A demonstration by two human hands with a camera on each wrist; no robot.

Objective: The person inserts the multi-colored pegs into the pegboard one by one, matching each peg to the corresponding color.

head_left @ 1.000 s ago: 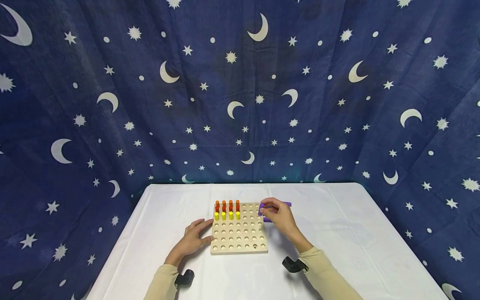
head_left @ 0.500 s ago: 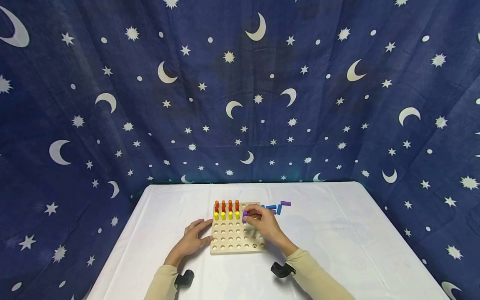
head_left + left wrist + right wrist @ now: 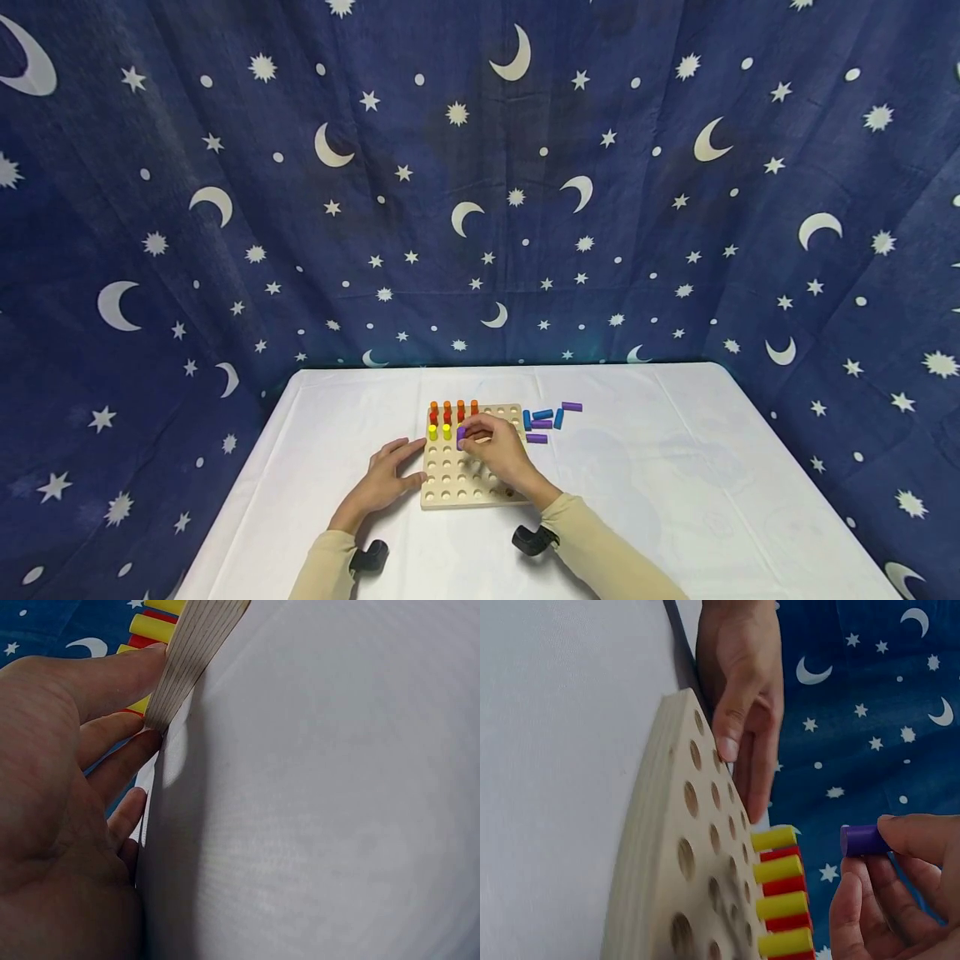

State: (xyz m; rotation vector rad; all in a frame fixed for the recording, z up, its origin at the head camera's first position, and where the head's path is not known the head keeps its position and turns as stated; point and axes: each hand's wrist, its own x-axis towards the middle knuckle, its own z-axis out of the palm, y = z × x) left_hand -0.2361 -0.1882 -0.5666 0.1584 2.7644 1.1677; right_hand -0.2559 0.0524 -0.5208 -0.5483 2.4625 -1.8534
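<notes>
One purple peg (image 3: 461,438) is held upright, pinched in the right hand's grip (image 3: 498,450) above a wooden board (image 3: 453,487), apparently to suit its holes (image 3: 687,859); the left hand (image 3: 384,483), fingers extended, touches the board's edge, seemingly steadying it on the bench (image 3: 637,483).

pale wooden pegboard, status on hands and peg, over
Left hand touching edge of pale wooden pegboard. Right hand pinching purple cylindrical peg, not inserted. Nothing visibly blocking it.
</notes>
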